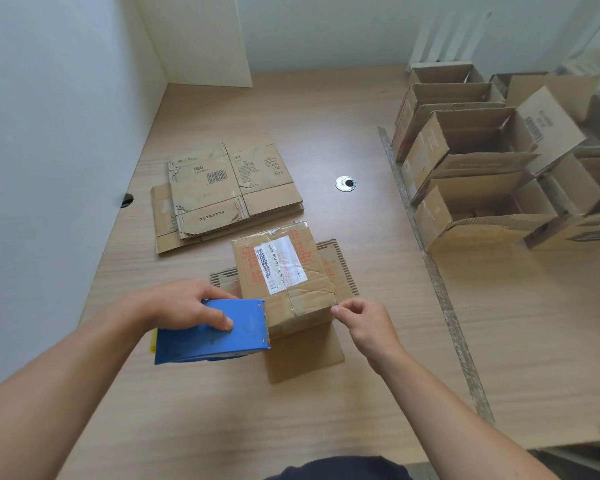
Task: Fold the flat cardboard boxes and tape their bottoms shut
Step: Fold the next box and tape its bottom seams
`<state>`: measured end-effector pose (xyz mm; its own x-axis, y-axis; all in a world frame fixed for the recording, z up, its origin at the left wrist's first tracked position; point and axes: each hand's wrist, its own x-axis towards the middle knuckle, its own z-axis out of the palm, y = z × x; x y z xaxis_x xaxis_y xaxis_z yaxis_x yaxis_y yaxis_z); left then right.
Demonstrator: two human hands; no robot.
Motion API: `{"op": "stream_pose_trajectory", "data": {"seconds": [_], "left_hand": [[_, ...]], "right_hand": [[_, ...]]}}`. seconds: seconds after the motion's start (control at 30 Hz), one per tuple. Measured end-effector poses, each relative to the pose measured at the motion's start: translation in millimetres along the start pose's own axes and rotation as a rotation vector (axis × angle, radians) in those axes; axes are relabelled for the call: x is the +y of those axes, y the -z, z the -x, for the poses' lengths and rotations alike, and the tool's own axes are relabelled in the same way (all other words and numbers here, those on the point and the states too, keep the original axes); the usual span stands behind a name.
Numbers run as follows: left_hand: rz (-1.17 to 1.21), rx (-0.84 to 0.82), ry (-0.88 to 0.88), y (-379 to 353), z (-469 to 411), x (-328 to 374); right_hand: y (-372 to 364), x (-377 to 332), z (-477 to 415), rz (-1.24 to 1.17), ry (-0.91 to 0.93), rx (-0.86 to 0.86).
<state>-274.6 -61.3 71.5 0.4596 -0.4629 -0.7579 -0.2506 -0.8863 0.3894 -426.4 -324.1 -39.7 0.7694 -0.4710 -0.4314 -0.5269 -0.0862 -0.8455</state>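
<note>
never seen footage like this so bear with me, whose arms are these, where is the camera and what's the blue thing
No machine here: one camera sits on a person's head, looking down at their own arms. The left hand grips the blue thing, a tape dispenser, against a box on the wooden table; the right hand pinches at its near corner. Behind lies a stack of flat boxes, and folded boxes stand at the right.
</note>
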Motion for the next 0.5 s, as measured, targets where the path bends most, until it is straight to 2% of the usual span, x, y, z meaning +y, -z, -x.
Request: {"op": "stream_pose_trajectory", "data": {"seconds": [0.2, 0.27, 0.4, 0.5], "left_hand": [[0.026, -0.015, -0.007, -1.9, -1.5, -3.0], [0.024, -0.008, -0.015, -3.5, -2.1, -3.8], [0.029, 0.011, -0.021, -6.6, -3.2, -5.3], [0.052, 0.024, -0.029, -9.0, -3.3, -8.4]], "right_hand": [[-0.4, 2.1, -9.9, 0.471, 0.396, 0.110], [1.2, -6.9, -16.0, 0.644, 0.494, 0.090], [5.8, -27.7, -42.0, 1.029, 0.762, -0.290], [5.5, -30.8, -66.0, 1.082, 0.904, -0.479]]}}
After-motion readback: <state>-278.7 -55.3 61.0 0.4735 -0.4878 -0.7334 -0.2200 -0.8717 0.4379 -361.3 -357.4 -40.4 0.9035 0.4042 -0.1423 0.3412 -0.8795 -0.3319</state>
